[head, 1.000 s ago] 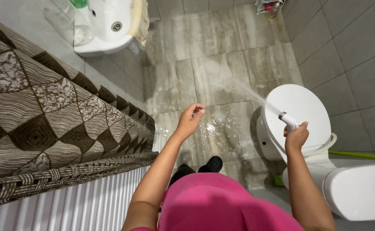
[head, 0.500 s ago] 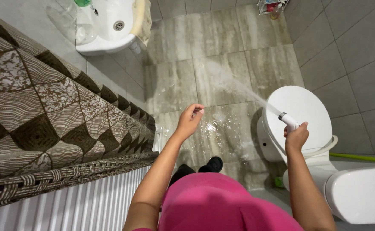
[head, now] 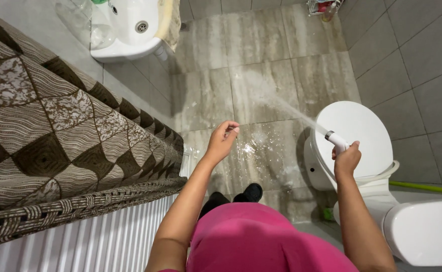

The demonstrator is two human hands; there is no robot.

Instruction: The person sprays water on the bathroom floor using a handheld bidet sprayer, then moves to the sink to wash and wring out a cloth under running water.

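Right hand [head: 346, 160] grips sprayer [head: 336, 140] over toilet [head: 362, 136]; left hand [head: 222, 141] loosely curled, empty.

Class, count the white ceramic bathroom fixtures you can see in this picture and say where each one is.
2. The sink is at the top left, against the wall; the toilet, lid closed, is at the right. Others may lie outside the view.

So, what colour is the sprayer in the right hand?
White sprayer, held in the right hand; the head view shows it.

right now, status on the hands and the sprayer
Right hand shut on white hand sprayer, jet hitting wet floor tiles. Left hand raised, empty, loosely curled. Toilet lid closed beside sprayer.
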